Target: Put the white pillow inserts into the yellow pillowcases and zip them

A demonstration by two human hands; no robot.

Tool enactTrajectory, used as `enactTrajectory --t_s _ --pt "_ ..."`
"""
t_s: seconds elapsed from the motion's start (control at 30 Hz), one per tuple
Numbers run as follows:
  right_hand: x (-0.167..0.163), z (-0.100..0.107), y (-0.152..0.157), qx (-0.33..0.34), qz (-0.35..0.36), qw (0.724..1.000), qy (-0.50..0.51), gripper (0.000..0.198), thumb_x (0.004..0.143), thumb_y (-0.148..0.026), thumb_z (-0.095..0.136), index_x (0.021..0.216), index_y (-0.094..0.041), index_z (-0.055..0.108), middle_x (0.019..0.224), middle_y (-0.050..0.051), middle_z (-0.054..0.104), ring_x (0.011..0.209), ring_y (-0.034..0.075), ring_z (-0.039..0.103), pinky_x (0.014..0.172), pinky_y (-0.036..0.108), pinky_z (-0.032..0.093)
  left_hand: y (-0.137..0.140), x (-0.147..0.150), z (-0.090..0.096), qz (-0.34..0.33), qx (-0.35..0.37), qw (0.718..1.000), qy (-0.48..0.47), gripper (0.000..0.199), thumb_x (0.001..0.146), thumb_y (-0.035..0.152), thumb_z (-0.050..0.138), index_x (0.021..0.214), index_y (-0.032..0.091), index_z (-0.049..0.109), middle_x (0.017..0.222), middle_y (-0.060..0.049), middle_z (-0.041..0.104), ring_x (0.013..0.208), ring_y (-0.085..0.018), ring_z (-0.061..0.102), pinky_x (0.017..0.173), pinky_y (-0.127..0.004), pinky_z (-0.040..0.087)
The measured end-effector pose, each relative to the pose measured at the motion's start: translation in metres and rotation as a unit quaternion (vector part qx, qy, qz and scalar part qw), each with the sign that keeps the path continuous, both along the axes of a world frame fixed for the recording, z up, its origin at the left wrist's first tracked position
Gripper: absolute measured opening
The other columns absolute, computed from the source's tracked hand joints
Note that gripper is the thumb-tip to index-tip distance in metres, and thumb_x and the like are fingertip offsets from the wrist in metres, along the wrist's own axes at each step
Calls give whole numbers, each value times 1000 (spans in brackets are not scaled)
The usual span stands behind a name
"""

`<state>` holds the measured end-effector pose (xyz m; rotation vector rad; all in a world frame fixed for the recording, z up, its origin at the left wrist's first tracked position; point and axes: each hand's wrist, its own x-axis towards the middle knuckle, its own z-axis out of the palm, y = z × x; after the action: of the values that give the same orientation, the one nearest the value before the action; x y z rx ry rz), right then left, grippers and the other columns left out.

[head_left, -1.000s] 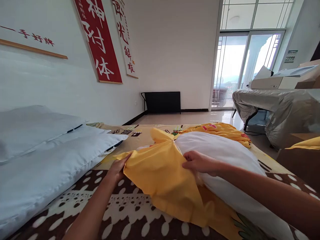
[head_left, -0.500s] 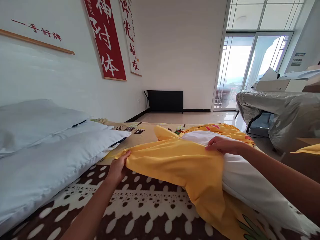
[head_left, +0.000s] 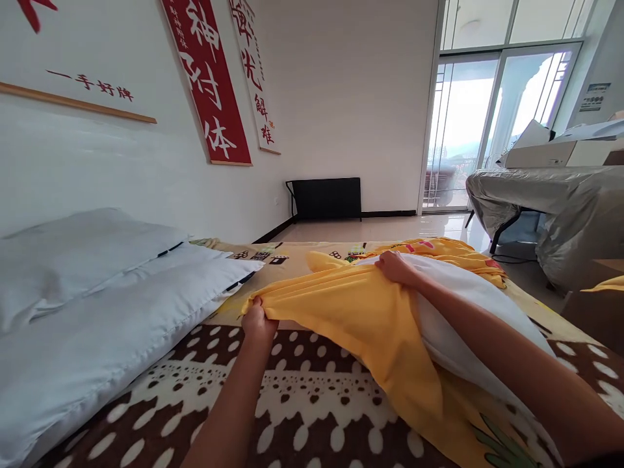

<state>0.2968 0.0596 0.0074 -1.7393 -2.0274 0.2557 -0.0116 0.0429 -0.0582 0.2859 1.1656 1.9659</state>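
Note:
A yellow pillowcase [head_left: 341,305] lies stretched over part of a white pillow [head_left: 468,312] in the middle of the bed. My left hand [head_left: 258,318] is closed on the left end of the case, fingers wrapped around the gathered fabric. Farther right, my right hand [head_left: 394,266] pinches the top edge of the yellow fabric where it meets the pillow. Folds run taut between both hands. The lower part of the case droops toward me, showing a green leaf print near the bottom. My right forearm crosses over the pillow and hides some of it.
Two white pillows [head_left: 121,325] lie stacked on the left. Beneath everything spreads a brown and cream patterned blanket [head_left: 292,390]. Crumpled orange printed fabric [head_left: 439,250] sits at the bed's far side. A plastic-covered table [head_left: 550,188] bearing boxes stands at right.
My right hand has moved left and away from me along the case edge. My left hand has shifted slightly right with its end, and the fabric between them is more bunched.

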Motion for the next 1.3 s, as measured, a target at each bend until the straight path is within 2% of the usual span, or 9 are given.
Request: enactTrajectory --t_s 0.2,0.3,0.4,0.57,0.73,0.83,1.0,1.13,1.3 --pt "52 24 4 57 -33 996 -52 35 92 -34 38 84 -14 64 97 15 66 94 25 58 75 30 36 -2 23 25 -13 80 997 3 6 85 19 56 90 18 58 81 1 62 65 -9 61 63 -21 54" --pt "62 -1 0 34 -31 997 -59 35 93 -32 36 88 -11 64 101 18 65 96 25 57 77 31 36 -13 28 33 -57 109 991 46 10 77 18 66 87 17 64 84 1 65 67 -9 62 61 -19 54" --pt "55 -42 -12 -34 12 998 -47 35 94 -30 37 82 -12 64 96 15 67 88 21 60 76 28 38 -28 25 32 -153 56 984 69 15 74 13 67 88 15 66 85 -4 68 66 -13 64 61 -24 56" --pt "39 -71 -39 -159 109 981 9 47 88 -56 42 73 -17 62 82 4 68 69 16 59 59 23 41 -47 14 17 -277 -49 957 72 22 66 -3 66 85 9 69 80 -11 71 67 -23 68 58 -32 58" --pt "46 -62 -53 -185 164 969 21 43 80 -57 53 65 -16 55 71 2 61 61 14 52 51 24 35 -53 17 7 -201 -18 977 69 14 76 7 64 86 15 66 79 -4 70 67 -17 67 64 -27 58" --pt "52 -64 -57 -97 166 981 9 40 88 -45 43 62 -16 53 68 1 57 63 14 49 58 25 37 -54 17 8 -136 27 990 41 5 84 16 59 86 19 64 80 0 69 69 -13 67 70 -25 58" --pt "54 -65 -63 109 75 991 -29 30 93 -33 38 80 -18 60 97 8 62 97 20 52 89 32 33 -58 16 6 -115 55 991 -32 8 86 22 58 88 18 64 86 -3 69 76 -15 68 74 -27 58" --pt "43 -75 -58 46 -17 999 -6 25 91 -32 40 81 -21 61 75 6 63 82 21 58 78 31 36 -60 22 4 -114 62 991 -31 12 87 26 57 95 20 64 90 -3 69 80 -16 67 76 -29 58" --pt "31 -78 -37 50 -45 993 95 27 89 -28 40 70 -17 58 70 6 62 73 19 56 69 28 37 -53 27 9 -101 36 993 -42 9 82 25 63 90 20 64 90 -1 68 75 -13 65 77 -28 58"
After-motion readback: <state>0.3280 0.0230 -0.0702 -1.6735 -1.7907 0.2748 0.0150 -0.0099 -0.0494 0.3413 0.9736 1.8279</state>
